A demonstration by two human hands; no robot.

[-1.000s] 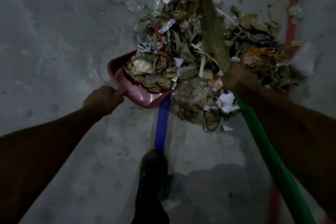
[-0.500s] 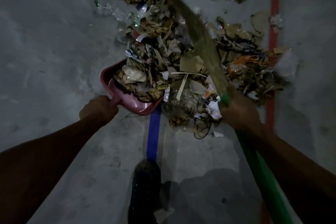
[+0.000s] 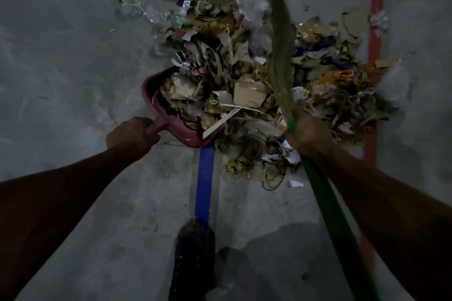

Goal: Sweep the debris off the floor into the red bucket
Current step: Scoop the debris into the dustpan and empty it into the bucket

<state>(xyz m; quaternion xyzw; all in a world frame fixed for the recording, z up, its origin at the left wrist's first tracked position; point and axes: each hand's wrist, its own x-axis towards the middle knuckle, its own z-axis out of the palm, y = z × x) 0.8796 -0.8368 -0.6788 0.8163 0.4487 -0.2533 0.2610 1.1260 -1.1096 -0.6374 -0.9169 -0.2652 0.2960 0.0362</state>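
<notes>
While the left hand (image 3: 133, 135) is curled around the short handle of the red dustpan (image 3: 168, 115), the right hand (image 3: 309, 134) grips the broom (image 3: 281, 56) where its green handle meets the grass bristles. From that grip the bristles reach up and away across the debris (image 3: 256, 76) — torn cardboard, paper scraps and wrappers heaped on the concrete floor (image 3: 73, 56). The pan lies at the pile's left edge, its mouth already packed with scraps and a card strip hanging over its near lip. By my reckoning the job is in an early stage: one panful is gathered, most of the heap remains on the floor, and no red bucket is in view — so emptying is yet to come.
</notes>
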